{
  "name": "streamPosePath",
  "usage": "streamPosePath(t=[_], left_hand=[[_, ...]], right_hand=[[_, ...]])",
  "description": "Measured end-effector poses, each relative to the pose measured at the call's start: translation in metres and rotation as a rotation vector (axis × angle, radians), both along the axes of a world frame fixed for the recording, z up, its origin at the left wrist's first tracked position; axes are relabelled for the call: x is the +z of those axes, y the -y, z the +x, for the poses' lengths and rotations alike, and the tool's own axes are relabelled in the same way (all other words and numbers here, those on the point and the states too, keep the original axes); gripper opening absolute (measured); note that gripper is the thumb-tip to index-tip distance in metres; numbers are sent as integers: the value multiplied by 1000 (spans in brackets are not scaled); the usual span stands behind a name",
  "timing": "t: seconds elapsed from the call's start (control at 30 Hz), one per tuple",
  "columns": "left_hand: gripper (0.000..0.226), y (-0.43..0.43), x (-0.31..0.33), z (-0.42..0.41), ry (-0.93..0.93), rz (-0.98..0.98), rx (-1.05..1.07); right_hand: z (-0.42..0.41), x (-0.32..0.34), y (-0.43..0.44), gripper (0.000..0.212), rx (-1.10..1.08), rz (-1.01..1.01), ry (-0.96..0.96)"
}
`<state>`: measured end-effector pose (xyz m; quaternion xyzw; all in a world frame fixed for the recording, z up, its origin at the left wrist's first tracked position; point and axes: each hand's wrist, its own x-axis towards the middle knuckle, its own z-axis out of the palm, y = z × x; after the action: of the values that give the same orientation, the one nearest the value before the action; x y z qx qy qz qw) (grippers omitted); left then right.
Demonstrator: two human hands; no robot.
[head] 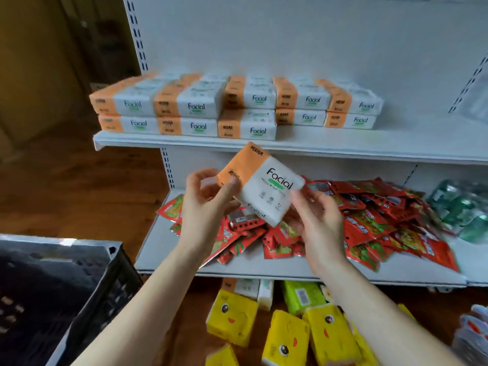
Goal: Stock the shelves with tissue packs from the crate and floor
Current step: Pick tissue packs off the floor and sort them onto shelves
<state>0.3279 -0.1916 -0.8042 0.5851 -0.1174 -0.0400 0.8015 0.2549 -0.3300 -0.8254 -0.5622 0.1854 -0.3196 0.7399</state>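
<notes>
My left hand [206,204] and right hand [319,220] pinch the soft orange-and-white tissue pack [266,186] by its edges, so I think it may slip.

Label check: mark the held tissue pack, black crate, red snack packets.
held tissue pack [274,191]: head view, white front.
black crate [66,244]: head view, top rim.
red snack packets [369,223]: head view, pile's middle.

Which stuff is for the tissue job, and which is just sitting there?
For the job: held pack, left hand and right hand gripping it, stacked packs, top shelf, crate, yellow packs on the floor.

Just lying about: red bags, green bundles.
</notes>
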Motion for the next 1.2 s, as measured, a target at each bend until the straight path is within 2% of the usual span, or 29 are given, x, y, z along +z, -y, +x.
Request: streamPosePath(t=[0.13, 0.2, 0.3, 0.47, 0.63, 0.73, 0.9, 1.2], left_hand=[[20, 8, 32, 10, 135, 31, 60], [20, 11, 44, 21, 228, 113, 80], [23, 16, 57, 42, 424, 338, 196], [18, 29, 79, 76, 634, 628, 374], [21, 33, 76, 92, 597, 606, 445], [13, 31, 55, 95, 659, 648, 473], [21, 33, 36, 98, 653, 713, 431], [27, 35, 36, 99, 647, 678, 428]], right_hand=[[23, 33, 5, 10, -22, -180, 68], [35, 51, 10, 14, 4, -220, 100], [55, 73, 20, 21, 37, -362, 101], [88, 91, 37, 36, 39, -631, 14], [115, 89, 49, 50, 28, -774, -117], [120, 81, 48, 53, 11, -817, -126], [128, 74, 47, 55, 2, -816, -114], [131, 74, 42, 53, -10, -859, -160]])
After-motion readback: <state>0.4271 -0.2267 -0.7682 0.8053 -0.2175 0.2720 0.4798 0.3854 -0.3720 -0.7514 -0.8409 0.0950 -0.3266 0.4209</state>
